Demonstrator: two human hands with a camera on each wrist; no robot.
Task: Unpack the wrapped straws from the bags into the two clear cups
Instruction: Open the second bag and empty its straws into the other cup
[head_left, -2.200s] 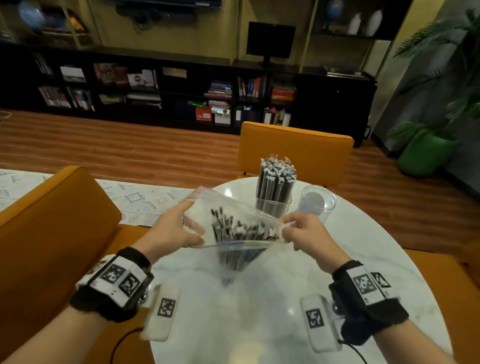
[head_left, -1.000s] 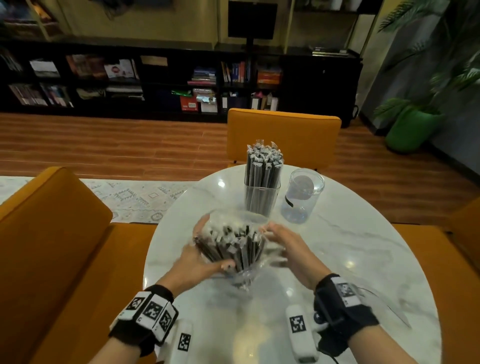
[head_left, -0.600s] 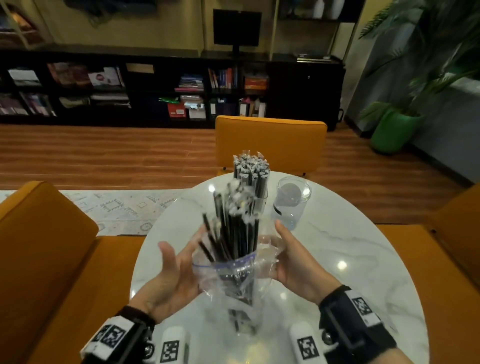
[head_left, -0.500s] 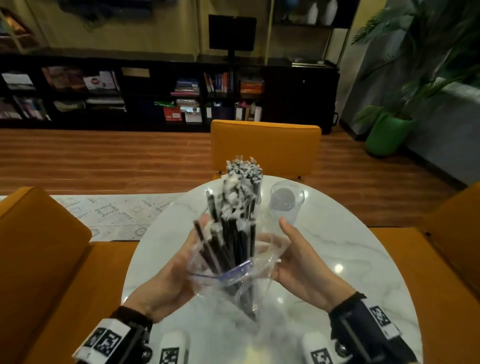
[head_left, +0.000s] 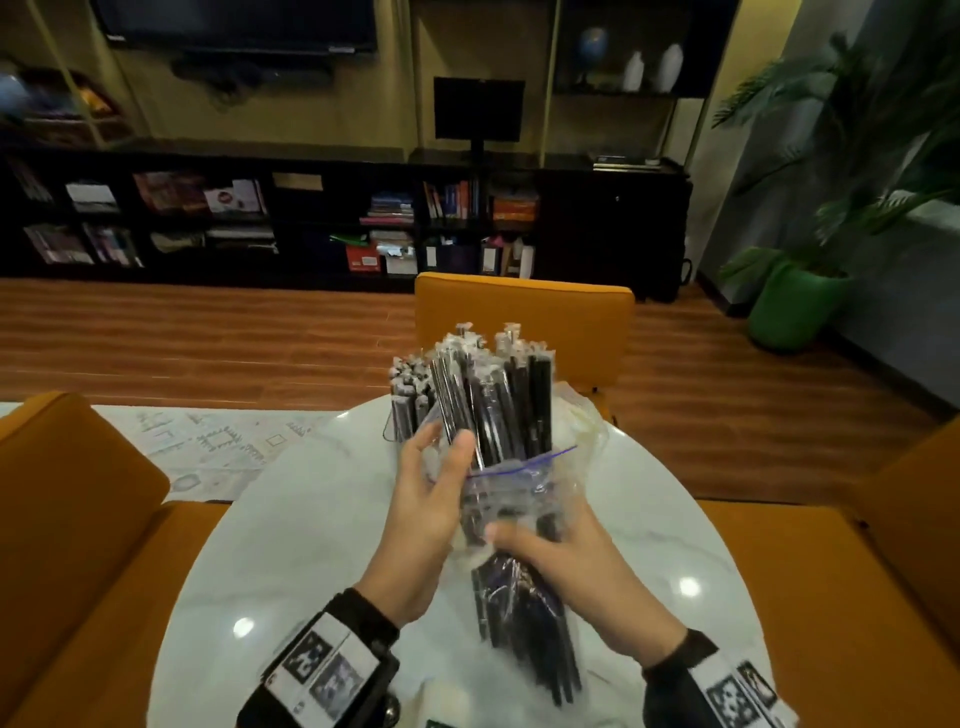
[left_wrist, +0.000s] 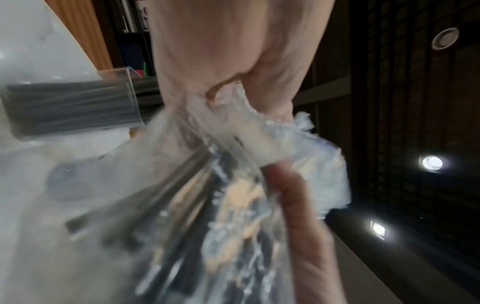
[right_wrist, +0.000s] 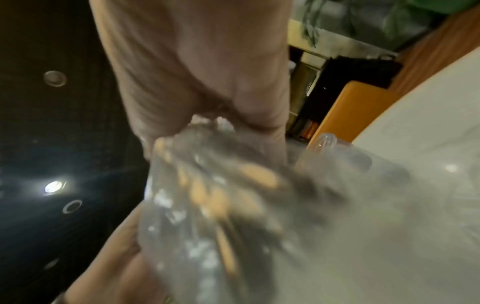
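Two hands are gripping one clear plastic zip bag (head_left: 524, 488) of black wrapped straws (head_left: 493, 405) above the white marble table (head_left: 311, 519): left hand (head_left: 426, 499) fingers curling around the upper bundle, right hand (head_left: 566, 561) fingers clasping the lower part.

- No words, brands or numbers can be read in any view.
- Only signs: black-and-white square code markers on the wristbands (head_left: 324, 670) behind each hand; their patterns are partly blurred.
- Book spines and boxes on the shelf (head_left: 395, 218) far beyond the hands are too small to read.
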